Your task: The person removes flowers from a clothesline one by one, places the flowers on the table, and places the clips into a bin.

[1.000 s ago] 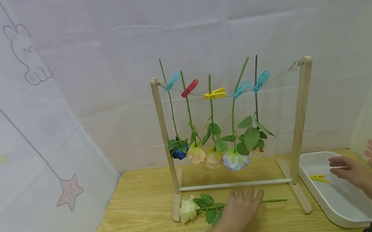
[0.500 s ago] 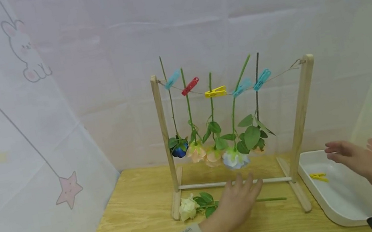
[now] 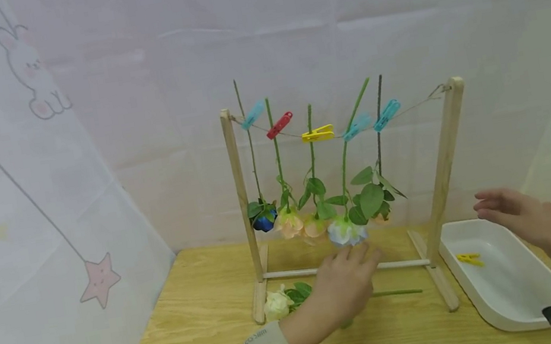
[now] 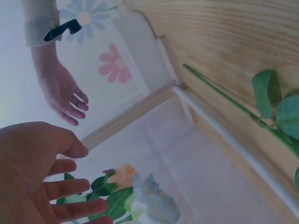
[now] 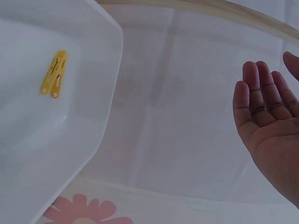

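Note:
My left hand (image 3: 345, 286) is held above the table over a white rose (image 3: 277, 305), with nothing in its fingers. The rose lies on its side, its green stem (image 4: 219, 92) pointing right; my hand and forearm hide part of it in the head view. My right hand (image 3: 523, 217) hovers over the far right edge of a white tray (image 3: 482, 301), fingers loosely bent and holding nothing. Inside the tray lies one yellow clothespin (image 5: 54, 74). Behind the left hand, several flowers, such as a blue rose (image 3: 265, 220) and a pale blue-white flower (image 3: 347, 231), hang head down.
A wooden frame (image 3: 443, 169) with a string between its posts stands mid-table. Blue, red (image 3: 279, 125) and yellow (image 3: 318, 133) clothespins hold the stems to the string. A white bar (image 3: 403, 263) joins the frame's feet. Printed cloth walls (image 3: 286, 32) enclose the table (image 3: 171, 333).
My left hand has risen away from the rose's stem toward the hanging flowers. My right hand has moved up and back from inside the tray. The flowers and clothespins stay in place.

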